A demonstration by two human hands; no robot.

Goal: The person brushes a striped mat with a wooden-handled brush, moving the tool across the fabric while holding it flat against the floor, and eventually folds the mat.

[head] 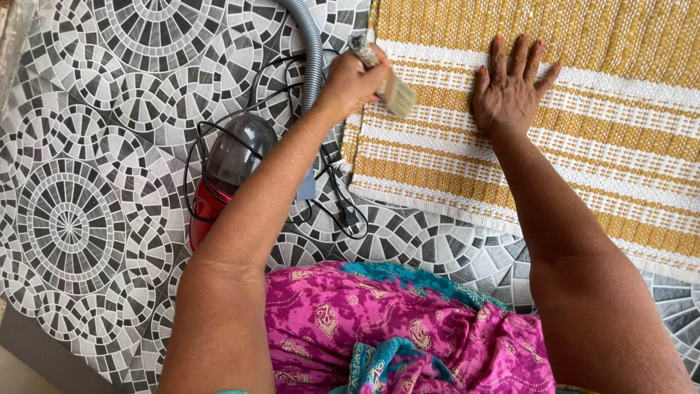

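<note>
My left hand [351, 82] is shut on a small brush [390, 86] with pale bristles, its bristle end resting on the left part of a yellow and white striped woven mat [598, 138]. My right hand [510, 91] lies flat on the mat to the right of the brush, palm down, fingers spread and holding nothing. The mat lies on a grey patterned tile floor [73, 211].
A red vacuum cleaner [226, 171] with a dark clear dome sits on the floor under my left forearm. Its grey ribbed hose [312, 51] runs up past my left hand, and its black cable [343, 211] loops beside the mat's edge. Pink patterned clothing [394, 328] covers my lap.
</note>
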